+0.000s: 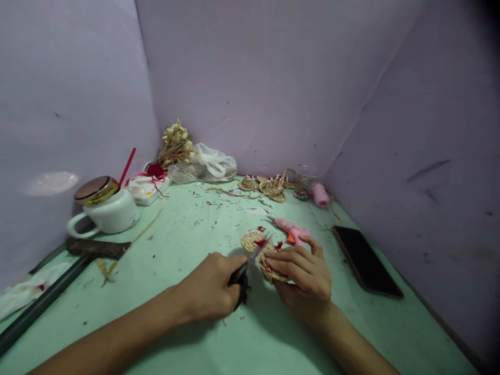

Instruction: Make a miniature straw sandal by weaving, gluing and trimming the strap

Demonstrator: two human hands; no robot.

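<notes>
My left hand (pixel 219 286) is closed round the dark handles of a pair of scissors (pixel 242 281). Their blades point up and to the right, over a coiled straw piece (pixel 253 241) with bits of red on it. My right hand (pixel 299 276) grips the lower right part of this woven piece, thumb beneath and fingers on top. Some red scraps (pixel 278 246) lie by the fingertips. Just beyond that hand rests a pink glue gun (pixel 291 228), its nozzle towards the left. Whether the blades touch the piece I cannot tell.
At the left are a white mug (pixel 113 212) with a lid and a hammer (pixel 94 250). Further back stand dried flowers (pixel 175 140), a plastic bag (pixel 214 162), woven pieces (pixel 271 186) and a pink thread spool (pixel 320 195). A phone (pixel 365 260) lies at the right.
</notes>
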